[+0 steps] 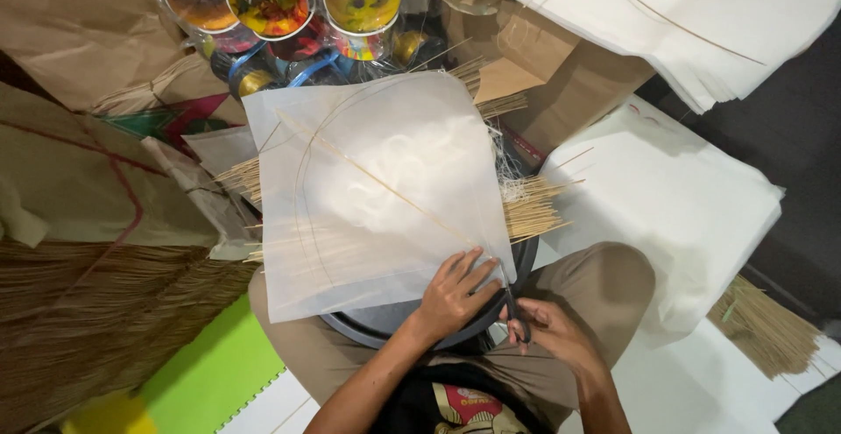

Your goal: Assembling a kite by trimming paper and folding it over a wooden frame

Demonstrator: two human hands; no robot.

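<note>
Cluttered floor: brown paper at 9 o'clock, white sheet stacks (692,197) at 3. Kite paper (377,189) lay over a dark round tray (526,259) as support. Left hand (455,294) pressed flat, steadying its 5 o'clock corner; right hand (552,329) gripped scissors (515,311) there.

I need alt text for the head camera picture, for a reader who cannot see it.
Seen from above, a seated person's left hand presses a thin white paper sheet, with thin sticks across it, onto a round dark tray, while the right hand holds scissors at the sheet's corner. Bundles of sticks, white paper stacks and colourful spools lie around.
</note>
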